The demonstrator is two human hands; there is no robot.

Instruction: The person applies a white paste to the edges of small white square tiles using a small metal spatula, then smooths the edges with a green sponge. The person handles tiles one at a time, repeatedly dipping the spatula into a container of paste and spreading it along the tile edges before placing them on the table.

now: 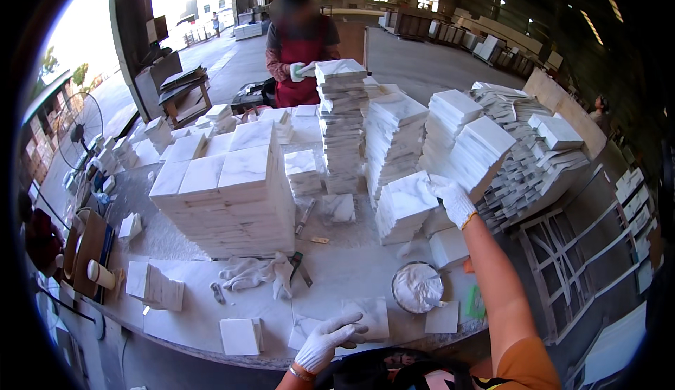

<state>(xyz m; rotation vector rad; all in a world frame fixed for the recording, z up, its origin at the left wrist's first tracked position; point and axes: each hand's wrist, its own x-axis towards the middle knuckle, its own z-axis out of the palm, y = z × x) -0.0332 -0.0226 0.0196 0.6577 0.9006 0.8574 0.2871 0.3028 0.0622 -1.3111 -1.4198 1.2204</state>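
Item: white marble tiles, stacked in columns across a round tabletop [351,267].

Right hand [453,200], gloved, at 3 o'clock: fingers spread flat on the top tile of a short stack [404,207]; nothing enclosed in the grip.

Left hand [327,341], gloved, at 6 o'clock: fingers loosely extended, touching a loose tile [369,316] at the near edge; holding nothing.

Adjacent: leaning tile rows [485,144] at 2 o'clock; large block of stacks [228,193] at 10; tall column [341,123] at 12, a co-worker's gloved hand [301,72] on it; round tub of white paste [417,287]; spare gloves [256,274].

Risk, as judged: a push may topple the leaning rows; edge tiles may slide off.

Packages: brown cartons [88,249], rectangular, at 9 o'clock. Labels: none legible.
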